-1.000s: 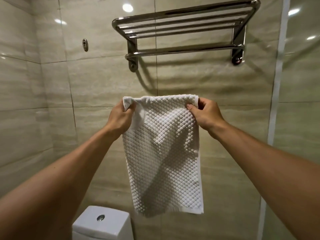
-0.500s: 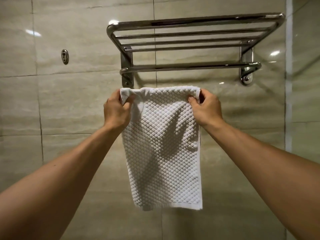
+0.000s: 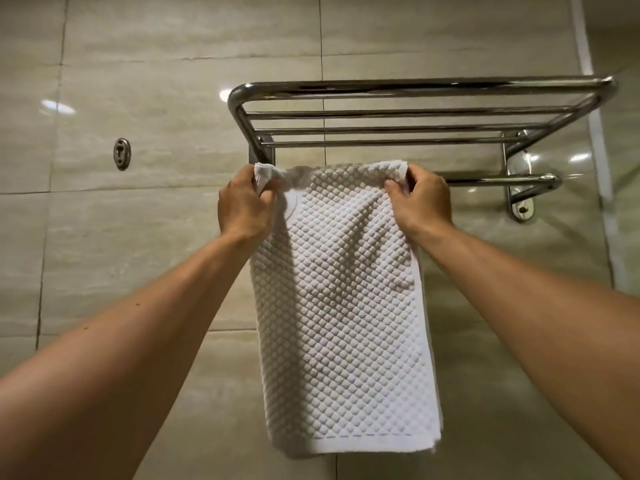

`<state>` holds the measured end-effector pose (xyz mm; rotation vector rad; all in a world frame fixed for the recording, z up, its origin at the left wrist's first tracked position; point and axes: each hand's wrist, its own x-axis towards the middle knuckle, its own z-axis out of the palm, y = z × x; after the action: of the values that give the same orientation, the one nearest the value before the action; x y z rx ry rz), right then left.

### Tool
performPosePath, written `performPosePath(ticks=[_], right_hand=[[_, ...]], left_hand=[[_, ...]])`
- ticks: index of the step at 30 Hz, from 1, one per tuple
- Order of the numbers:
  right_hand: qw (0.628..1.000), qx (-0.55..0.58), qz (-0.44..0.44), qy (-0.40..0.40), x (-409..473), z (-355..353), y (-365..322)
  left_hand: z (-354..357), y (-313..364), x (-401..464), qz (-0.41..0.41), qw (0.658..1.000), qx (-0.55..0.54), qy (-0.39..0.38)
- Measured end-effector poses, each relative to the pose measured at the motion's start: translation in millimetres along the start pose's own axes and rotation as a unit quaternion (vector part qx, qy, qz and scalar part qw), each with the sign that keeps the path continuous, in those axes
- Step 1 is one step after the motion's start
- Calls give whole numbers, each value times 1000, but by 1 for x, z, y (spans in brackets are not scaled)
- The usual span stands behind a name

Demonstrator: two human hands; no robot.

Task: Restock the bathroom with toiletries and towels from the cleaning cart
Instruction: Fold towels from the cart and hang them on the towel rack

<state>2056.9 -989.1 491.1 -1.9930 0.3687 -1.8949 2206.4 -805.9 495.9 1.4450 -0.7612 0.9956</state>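
**Against a tiled bathroom wall, two hands hold a white towel up at a chrome rack**

Head camera view: at the centre of the frame, a white towel (image 3: pixel 341 306) with a raised waffle texture hangs straight down, its flat hemmed border at the bottom, in the lower middle of the picture. Both bare forearms reach in from the lower corners.

Left of centre, the left hand (image 3: pixel 244 209) grips the towel's upper left corner, its fingers curled round bunched cloth. Right of centre, the right hand (image 3: pixel 420 202) holds the upper right corner, thumb on the front face and fingers wrapped behind the edge.

Across the upper half of the frame, a polished chrome towel rack (image 3: pixel 415 112) is fixed to the wall. It has a shelf of several horizontal bars on top and a single lower rail (image 3: pixel 502 181) beneath. The towel's top edge sits level with that lower rail and hides its left part; whether the cloth touches the rail cannot be told.

At the left of the frame, a small oval metal fitting (image 3: pixel 122 154) is set into the glossy beige wall tiles (image 3: pixel 138 254). Along the right edge runs a pale vertical strip (image 3: pixel 595 150).
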Motion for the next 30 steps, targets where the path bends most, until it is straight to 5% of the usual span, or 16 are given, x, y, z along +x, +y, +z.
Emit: performPosePath(ticks=[6, 13, 15, 17, 19, 25, 30], right_hand=[[999, -17, 1, 27, 42, 23, 2], [997, -19, 64, -32, 78, 22, 2], [995, -19, 89, -38, 80, 23, 4], [994, -22, 102, -42, 80, 26, 4], [991, -41, 117, -50, 81, 26, 3], [984, -97, 137, -66, 77, 21, -8], [989, -137, -47, 31, 47, 24, 1]], left_hand=[[22, 0, 40, 23, 999, 34, 33], [38, 7, 74, -94, 994, 65, 4], [43, 13, 70, -42, 973, 210, 87], [52, 20, 55, 100, 939, 301, 136], [62, 26, 36, 205, 938, 264, 96], [66, 19, 12, 299, 911, 272, -76], [66, 24, 24, 263, 918, 276, -109]])
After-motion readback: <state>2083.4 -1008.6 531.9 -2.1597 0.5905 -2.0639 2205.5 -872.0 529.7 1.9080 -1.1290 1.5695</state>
